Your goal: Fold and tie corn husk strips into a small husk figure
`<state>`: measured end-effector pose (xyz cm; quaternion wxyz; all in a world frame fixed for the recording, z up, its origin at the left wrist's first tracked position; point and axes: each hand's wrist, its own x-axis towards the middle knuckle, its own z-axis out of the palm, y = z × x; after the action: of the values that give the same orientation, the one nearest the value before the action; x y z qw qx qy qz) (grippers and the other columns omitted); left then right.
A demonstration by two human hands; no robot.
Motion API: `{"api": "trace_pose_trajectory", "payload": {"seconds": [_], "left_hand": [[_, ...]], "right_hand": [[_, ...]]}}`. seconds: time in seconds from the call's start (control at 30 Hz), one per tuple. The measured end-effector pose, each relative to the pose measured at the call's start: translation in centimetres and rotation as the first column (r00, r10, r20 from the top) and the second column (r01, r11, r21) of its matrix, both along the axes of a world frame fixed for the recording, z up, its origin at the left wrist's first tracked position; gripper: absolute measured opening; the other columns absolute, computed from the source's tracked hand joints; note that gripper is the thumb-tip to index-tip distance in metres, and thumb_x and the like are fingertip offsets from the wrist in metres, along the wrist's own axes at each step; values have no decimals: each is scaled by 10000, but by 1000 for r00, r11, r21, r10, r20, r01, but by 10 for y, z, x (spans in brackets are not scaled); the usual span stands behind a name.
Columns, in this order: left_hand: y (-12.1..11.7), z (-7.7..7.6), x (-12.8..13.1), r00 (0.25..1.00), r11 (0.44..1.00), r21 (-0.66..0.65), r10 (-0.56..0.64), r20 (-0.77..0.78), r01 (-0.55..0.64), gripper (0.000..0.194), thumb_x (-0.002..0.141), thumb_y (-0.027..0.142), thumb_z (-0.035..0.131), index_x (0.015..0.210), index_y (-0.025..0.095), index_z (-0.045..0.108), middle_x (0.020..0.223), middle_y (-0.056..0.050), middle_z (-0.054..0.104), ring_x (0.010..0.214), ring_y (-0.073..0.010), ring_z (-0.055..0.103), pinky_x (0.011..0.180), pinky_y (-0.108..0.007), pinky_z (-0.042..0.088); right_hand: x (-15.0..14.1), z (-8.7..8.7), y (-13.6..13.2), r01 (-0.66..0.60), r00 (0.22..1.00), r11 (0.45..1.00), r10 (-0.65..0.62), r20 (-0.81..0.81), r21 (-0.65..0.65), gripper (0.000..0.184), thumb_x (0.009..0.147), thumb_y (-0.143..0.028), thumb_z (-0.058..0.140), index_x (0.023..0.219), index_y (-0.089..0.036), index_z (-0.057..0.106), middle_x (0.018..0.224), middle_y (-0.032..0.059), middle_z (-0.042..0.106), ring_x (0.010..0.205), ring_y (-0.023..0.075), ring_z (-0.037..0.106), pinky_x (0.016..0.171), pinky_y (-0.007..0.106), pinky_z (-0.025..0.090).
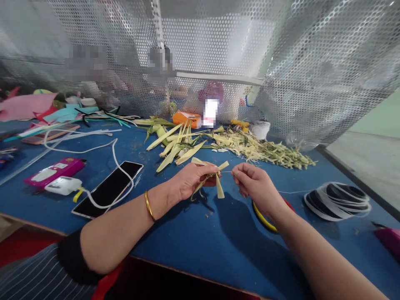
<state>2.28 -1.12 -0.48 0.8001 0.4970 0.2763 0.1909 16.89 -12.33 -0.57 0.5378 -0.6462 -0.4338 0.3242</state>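
My left hand (194,180) is closed around a small bundle of pale yellow-green leaf strips (215,179), whose ends stick out up and down from my fingers. A gold bangle sits on that wrist. My right hand (254,185) is pinched on a thin pale thread (293,192) that runs from the bundle off to the right. Both hands hover just above the blue table (193,246), a few centimetres apart.
A heap of leaf strips and trimmings (250,148) lies behind the hands. A black phone (109,188) on a white cable, a white charger (62,185) and a pink case (53,171) lie left. Coiled black-and-white cord (339,200) lies right, a yellow-rimmed ring (264,218) under my right wrist. Perforated mesh screens stand behind.
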Motion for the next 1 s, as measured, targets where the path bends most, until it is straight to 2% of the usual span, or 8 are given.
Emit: {"api": "trace_pose_trajectory", "payload": {"seconds": [0.1,0.2,0.47,0.6,0.7,0.8,0.9,1.0], "left_hand": [[-1,0,1,999,999,13,43,-24,-42,168,677,253,781,719,128,676,738,-42,676,709,-138,632,726,-290,516],[-4,0,2,996,996,57,66,-52,-63,169,679,258,777,708,127,675,728,-50,681,668,-128,623,678,-266,511],[-7,0,2,996,960,281,32,-89,-6,111,679,230,734,702,131,689,680,-46,676,635,-128,617,631,-241,504],[-10,0,0,983,866,489,-16,-183,105,59,661,196,716,685,144,706,642,-23,665,620,-129,601,599,-220,483],[-12,3,-3,966,780,582,-106,-238,229,38,664,167,684,677,153,717,631,-13,670,607,-126,596,570,-206,456],[-13,8,-6,956,735,616,-165,-243,284,71,669,206,711,707,147,726,630,-19,683,597,-130,602,556,-208,450],[-14,13,-8,963,713,648,-172,-207,267,166,682,265,741,785,134,740,657,-31,702,590,-128,608,545,-210,453],[-17,16,-9,977,677,705,-147,-152,212,166,700,263,741,803,132,742,690,-37,716,603,-119,615,562,-203,467]], "right_hand": [[2,0,-1,2,929,998,-24,369,60,214,877,-353,506,710,-220,495,564,-52,453,476,100,394,463,227,304],[1,5,-5,-22,807,992,-54,588,121,181,911,-290,444,748,-223,486,618,-30,502,554,120,434,532,231,339],[0,11,-13,-114,477,974,-120,871,197,189,951,-226,378,856,-215,541,807,37,645,654,151,557,577,246,342],[3,8,-13,-163,327,973,-102,940,163,218,938,-185,381,893,-197,594,822,47,656,590,139,524,532,261,282],[4,9,-11,-185,400,975,-41,916,125,216,937,-202,401,874,-193,608,827,48,662,628,140,544,562,257,305],[7,11,-7,-196,637,976,57,769,91,198,918,-240,447,782,-201,586,775,29,648,681,143,554,607,248,349],[10,10,-2,-213,896,977,200,396,-13,195,847,-311,545,691,-197,564,634,-10,574,570,115,483,542,238,347],[11,7,0,-278,960,953,270,-81,-123,215,746,-368,644,662,-176,596,560,-34,533,473,82,423,478,226,340]]}}
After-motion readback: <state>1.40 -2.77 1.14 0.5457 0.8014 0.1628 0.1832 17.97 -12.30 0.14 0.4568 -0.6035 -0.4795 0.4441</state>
